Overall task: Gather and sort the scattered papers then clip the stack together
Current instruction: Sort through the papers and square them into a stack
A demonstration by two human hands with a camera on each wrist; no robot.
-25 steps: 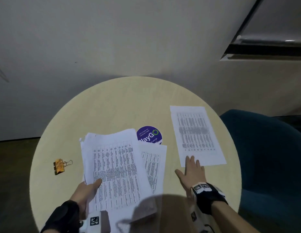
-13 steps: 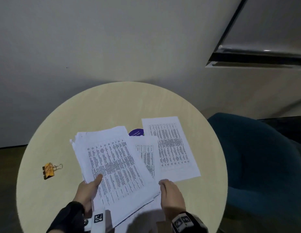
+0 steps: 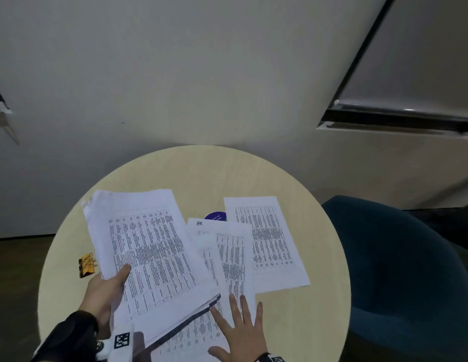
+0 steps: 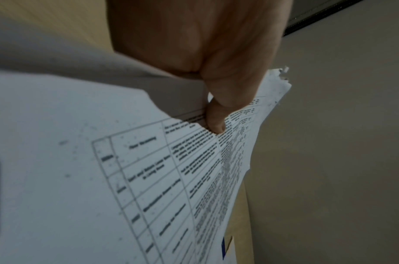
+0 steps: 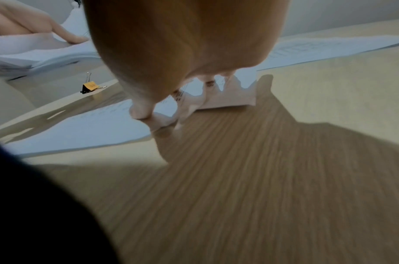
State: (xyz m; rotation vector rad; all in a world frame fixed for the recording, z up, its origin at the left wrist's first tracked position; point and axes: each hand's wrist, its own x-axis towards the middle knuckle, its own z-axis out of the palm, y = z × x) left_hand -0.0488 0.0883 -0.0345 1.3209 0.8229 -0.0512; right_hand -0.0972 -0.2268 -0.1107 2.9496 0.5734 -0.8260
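My left hand (image 3: pixel 107 288) grips a thick stack of printed papers (image 3: pixel 149 252), thumb on top, lifted and tilted above the round wooden table (image 3: pixel 319 322). The left wrist view shows the thumb (image 4: pixel 216 123) pinching the stack (image 4: pixel 103 178). My right hand (image 3: pixel 240 327) lies flat with spread fingers on loose sheets (image 3: pixel 232 259) beside the stack's lower corner; its fingers (image 5: pixel 141 111) press a loose sheet (image 5: pixel 81 137). Another single sheet (image 3: pixel 269 241) lies further right. An orange binder clip (image 3: pixel 86 265) sits on the table left of the stack, also the binder clip (image 5: pixel 89 87) in the right wrist view.
A purple round sticker (image 3: pixel 215 216) peeks out between the sheets. A dark teal chair (image 3: pixel 400 278) stands right of the table. Grey wall lies behind, with a dark rail (image 3: pixel 400 118) at upper right. Bare tabletop (image 5: pixel 261 178) spreads near my right wrist.
The right hand dragged the far-right sheet leftward toward the others, then laid itself flat on the loose sheets. The left hand raised and tilted the stack higher.
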